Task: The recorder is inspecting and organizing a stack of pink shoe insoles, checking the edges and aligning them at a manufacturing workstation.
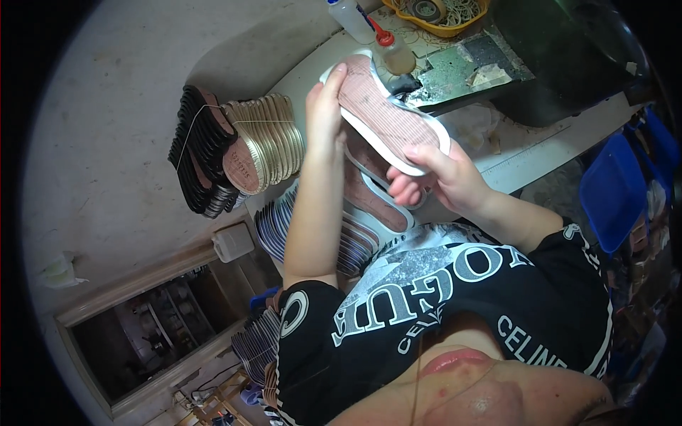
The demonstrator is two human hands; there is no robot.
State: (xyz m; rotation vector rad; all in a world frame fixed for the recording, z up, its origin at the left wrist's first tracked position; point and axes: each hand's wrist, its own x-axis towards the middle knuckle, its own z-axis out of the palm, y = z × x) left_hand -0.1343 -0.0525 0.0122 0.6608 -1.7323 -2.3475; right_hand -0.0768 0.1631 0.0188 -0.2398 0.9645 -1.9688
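A shoe insole (387,113) with a pink ribbed face and a white rim is held up over the near side of the table, tilted. My left hand (325,106) grips its far left end, thumb along the edge. At the near right end, my right hand (444,174) is closed on it with the thumb on top and the fingers curled underneath. Below it, partly covered by my hands, lies another pink insole with a white rim (387,207), beside a stack of insoles with striped edges (284,220).
Tied bundles of black insoles (195,145) and gold-edged insoles (273,138) stand at the left. Beyond my hands are a red-capped bottle (394,53), a white bottle (350,20), a yellow basket (455,30) and a dark green machine (575,57). A blue bin (614,192) is at right.
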